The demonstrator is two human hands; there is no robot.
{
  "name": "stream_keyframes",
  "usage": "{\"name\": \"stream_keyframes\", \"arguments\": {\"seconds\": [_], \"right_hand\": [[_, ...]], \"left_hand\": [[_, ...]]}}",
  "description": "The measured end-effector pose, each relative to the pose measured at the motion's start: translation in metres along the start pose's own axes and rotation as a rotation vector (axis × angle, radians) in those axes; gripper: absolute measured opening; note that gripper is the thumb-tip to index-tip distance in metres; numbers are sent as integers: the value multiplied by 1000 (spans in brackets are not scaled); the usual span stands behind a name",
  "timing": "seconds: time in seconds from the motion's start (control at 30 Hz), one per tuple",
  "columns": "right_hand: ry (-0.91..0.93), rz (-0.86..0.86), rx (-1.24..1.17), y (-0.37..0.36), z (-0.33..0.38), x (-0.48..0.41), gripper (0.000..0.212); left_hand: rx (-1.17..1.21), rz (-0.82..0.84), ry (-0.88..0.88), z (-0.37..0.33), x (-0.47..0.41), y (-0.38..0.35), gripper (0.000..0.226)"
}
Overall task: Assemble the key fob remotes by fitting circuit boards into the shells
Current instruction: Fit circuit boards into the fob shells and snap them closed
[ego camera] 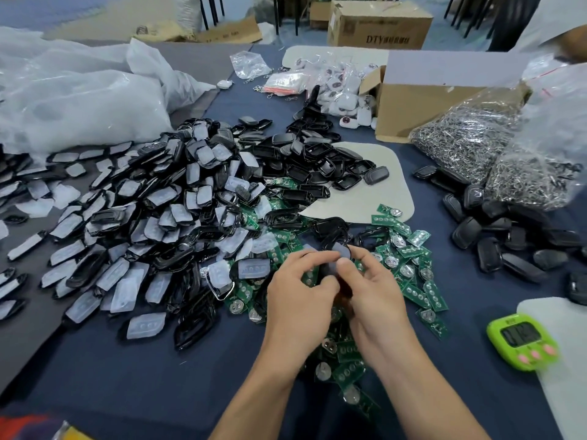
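Left hand (300, 293) and right hand (374, 295) fingers closed on one black shell (337, 260), raised over circuit boards (422, 290) for fitting; board inside unseen

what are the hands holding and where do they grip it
Both the left hand and right hand pinch one black shell by its edges, fingertips at its near end.

We read "DTY" in dark print on the side of the brown cardboard box (379, 25) at the far end of the table; the characters after it blur. The green timer (521, 341) shows digits we cannot make out.
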State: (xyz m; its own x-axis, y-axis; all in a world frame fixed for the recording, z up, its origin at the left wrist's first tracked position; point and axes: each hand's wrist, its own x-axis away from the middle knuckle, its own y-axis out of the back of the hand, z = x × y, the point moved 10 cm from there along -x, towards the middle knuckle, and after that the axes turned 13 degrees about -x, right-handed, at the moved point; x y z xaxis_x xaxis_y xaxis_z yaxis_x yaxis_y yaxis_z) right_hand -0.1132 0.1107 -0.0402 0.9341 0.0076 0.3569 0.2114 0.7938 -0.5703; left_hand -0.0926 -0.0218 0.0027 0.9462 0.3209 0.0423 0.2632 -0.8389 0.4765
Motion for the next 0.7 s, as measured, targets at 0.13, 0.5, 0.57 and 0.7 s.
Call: {"name": "stream_keyframes", "arguments": {"seconds": [0.13, 0.5, 0.57, 0.7], "right_hand": [[-77, 23, -76, 6, -4, 1, 12], [-344, 203, -146, 1, -26, 8, 32], [-349, 216, -145, 1, -27, 8, 43], [-334, 218, -132, -1, -25, 8, 47]], "left_hand": [[349, 131, 222, 19, 2, -14, 41], [444, 135, 262, 34, -5, 9, 57], [376, 105, 264, 37, -6, 15, 54], [370, 37, 337, 45, -4, 23, 41]]}}
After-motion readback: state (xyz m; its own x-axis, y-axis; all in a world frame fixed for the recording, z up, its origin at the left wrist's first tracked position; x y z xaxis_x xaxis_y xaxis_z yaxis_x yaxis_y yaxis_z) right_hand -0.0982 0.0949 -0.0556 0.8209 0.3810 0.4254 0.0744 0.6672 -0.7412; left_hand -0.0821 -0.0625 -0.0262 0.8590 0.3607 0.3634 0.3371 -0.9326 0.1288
